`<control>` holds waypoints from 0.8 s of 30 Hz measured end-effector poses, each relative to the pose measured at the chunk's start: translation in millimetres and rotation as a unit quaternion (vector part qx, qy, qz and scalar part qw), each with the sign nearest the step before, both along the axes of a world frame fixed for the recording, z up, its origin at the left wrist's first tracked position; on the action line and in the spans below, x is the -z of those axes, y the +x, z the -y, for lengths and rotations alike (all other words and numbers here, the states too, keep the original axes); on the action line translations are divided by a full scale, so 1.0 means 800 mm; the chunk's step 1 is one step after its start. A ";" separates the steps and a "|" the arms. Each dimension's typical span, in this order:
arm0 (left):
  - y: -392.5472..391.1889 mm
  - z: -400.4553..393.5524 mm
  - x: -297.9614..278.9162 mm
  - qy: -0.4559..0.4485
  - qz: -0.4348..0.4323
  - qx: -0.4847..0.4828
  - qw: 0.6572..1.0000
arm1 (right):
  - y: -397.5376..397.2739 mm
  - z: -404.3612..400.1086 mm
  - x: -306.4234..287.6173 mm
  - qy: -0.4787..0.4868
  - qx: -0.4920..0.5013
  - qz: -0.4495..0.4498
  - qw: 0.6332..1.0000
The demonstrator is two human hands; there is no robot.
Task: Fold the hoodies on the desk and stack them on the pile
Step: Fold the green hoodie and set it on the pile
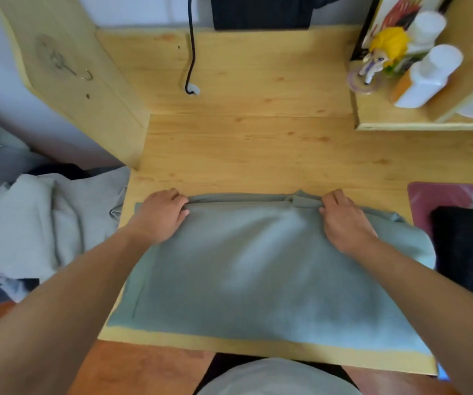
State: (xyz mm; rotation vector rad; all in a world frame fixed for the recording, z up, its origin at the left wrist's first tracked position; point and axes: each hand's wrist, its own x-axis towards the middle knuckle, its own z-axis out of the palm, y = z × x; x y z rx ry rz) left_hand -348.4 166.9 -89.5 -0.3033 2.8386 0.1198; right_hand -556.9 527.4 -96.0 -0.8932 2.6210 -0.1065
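A grey-green hoodie [258, 275] lies flat across the near half of the wooden desk [258, 149], folded into a wide rectangle. My left hand [161, 215] grips its far edge near the left corner, fingers curled over the fold. My right hand [343, 220] pinches the same far edge near the right corner, beside a small bunched flap. A pale grey pile of clothes [44, 220] sits off the desk's left side. A black folded garment [468, 252] lies at the right on a pink mat [434, 198].
A black cable [192, 52] runs down to a hole at the back of the desk. A raised shelf [429, 121] at the back right carries white bottles [426, 78] and a yellow-haired figurine [383, 55]. A dark box [261, 12] stands at the back.
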 end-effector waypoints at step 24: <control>0.018 -0.271 -0.009 0.063 -0.047 -0.037 0.996 | -0.010 0.013 0.022 0.036 0.059 -0.034 0.997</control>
